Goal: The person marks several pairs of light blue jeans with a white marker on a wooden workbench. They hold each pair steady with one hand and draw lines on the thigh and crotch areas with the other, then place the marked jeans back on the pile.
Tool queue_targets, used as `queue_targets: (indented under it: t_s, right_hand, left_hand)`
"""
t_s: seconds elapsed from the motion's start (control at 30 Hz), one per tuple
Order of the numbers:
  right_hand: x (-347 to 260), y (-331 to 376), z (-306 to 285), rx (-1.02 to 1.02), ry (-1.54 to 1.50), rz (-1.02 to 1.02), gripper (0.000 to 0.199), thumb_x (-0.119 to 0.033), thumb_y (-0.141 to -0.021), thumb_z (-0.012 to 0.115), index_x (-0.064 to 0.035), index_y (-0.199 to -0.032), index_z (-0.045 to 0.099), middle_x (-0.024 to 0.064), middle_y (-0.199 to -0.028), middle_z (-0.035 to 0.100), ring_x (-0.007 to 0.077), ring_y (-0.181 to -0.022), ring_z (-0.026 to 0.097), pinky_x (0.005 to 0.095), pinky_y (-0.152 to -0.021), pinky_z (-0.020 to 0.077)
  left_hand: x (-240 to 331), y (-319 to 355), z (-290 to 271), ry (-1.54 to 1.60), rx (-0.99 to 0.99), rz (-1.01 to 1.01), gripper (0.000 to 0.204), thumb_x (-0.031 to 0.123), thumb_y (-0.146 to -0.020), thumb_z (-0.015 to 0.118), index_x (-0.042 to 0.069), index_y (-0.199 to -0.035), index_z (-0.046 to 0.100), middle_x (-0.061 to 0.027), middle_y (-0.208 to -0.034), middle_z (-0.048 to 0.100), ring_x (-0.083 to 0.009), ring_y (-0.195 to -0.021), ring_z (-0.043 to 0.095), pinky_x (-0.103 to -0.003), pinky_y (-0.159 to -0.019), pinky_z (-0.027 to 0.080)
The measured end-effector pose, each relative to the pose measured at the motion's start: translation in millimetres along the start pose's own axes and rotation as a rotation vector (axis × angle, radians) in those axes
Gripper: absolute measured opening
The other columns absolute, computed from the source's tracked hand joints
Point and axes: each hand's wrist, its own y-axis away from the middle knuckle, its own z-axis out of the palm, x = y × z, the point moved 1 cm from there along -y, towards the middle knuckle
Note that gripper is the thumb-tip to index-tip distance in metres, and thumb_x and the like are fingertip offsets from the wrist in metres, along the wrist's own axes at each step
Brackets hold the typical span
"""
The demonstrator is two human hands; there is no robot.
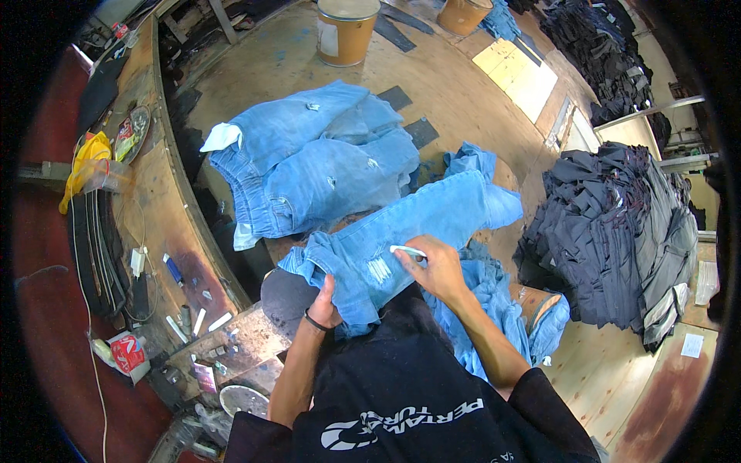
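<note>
A light blue pair of jeans (432, 212) lies stretched out in front of me, with a white frayed patch (380, 270) on its upper side. My left hand (324, 303) grips the near left edge of this denim, thumb on top. Between the fingers of my right hand (436, 268) is a short white stick (409, 251), held just right of the frayed patch. I cannot tell whether its tip touches the cloth. Beneath the denim's left end shows a dark rounded pad (279, 297). Just beyond lies a stack of blue jeans (332, 185) with elastic waistbands and small frayed spots.
More blue denim (475, 309) hangs over a drum (532, 302) at my right. Tall heaps of dark trousers (594, 231) stand farther right. A wooden bench (174, 193) on the left carries white sticks (220, 322) and a yellow bag (91, 154). A brown drum (347, 35) stands ahead.
</note>
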Motion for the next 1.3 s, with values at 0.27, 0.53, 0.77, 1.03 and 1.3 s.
queue_targets:
  t_s: [0.27,0.53,0.77,1.03,1.3]
  right_hand:
    - [-4,-7,-3,-0.063,-0.058,0.022,0.020,-0.026,-0.098,0.073,-0.0080,-0.104,0.071,0.0132,-0.082,0.069,0.0326,-0.069,0.069,0.0429,-0.060,0.0516]
    - [3,-26,16,-0.383,-0.313,0.040,0.017,-0.018,-0.099,0.070,-0.0056,-0.111,0.068,0.0168,-0.091,0.074,0.0312,-0.075,0.071,0.0410,-0.067,0.0525]
    - [17,-37,25,-0.458,-0.266,-0.041,0.017,-0.018,-0.098,0.071,-0.0025,-0.103,0.069,0.0186,-0.090,0.072,0.0349,-0.078,0.069,0.0418,-0.070,0.0523]
    - [17,-59,2,-0.544,-0.286,-0.064,0.020,-0.018,-0.097,0.069,0.0012,-0.098,0.068,0.0185,-0.083,0.069,0.0308,-0.074,0.067,0.0414,-0.068,0.0505]
    - [16,-72,8,-0.594,-0.428,-0.032,0.017,-0.015,-0.090,0.070,0.0009,-0.086,0.065,0.0132,-0.073,0.062,0.0212,-0.066,0.056,0.0406,-0.063,0.0466]
  left_hand:
    - [-3,2,-1,0.010,-0.001,-0.015,0.102,0.080,-0.092,0.053,0.010,-0.162,0.030,-0.0111,-0.160,0.046,-0.0302,-0.144,0.047,-0.050,-0.118,0.040]
    - [-1,4,2,0.006,0.076,-0.051,0.096,0.076,-0.095,0.054,0.009,-0.160,0.033,-0.0125,-0.158,0.049,-0.0302,-0.142,0.050,-0.050,-0.117,0.042]
    - [-7,8,-3,-0.065,0.184,-0.045,0.090,0.071,-0.100,0.050,0.006,-0.160,0.034,-0.0125,-0.156,0.051,-0.0291,-0.140,0.052,-0.048,-0.116,0.043]
    - [82,98,58,-1.132,1.111,0.343,0.055,0.045,-0.098,0.069,0.000,-0.130,0.062,-0.0171,-0.124,0.066,-0.0266,-0.110,0.064,-0.042,-0.091,0.052]
    - [86,-26,113,-1.729,0.387,0.668,0.029,0.029,-0.086,0.080,0.013,-0.110,0.076,-0.0045,-0.104,0.070,-0.0270,-0.103,0.063,-0.045,-0.087,0.043]
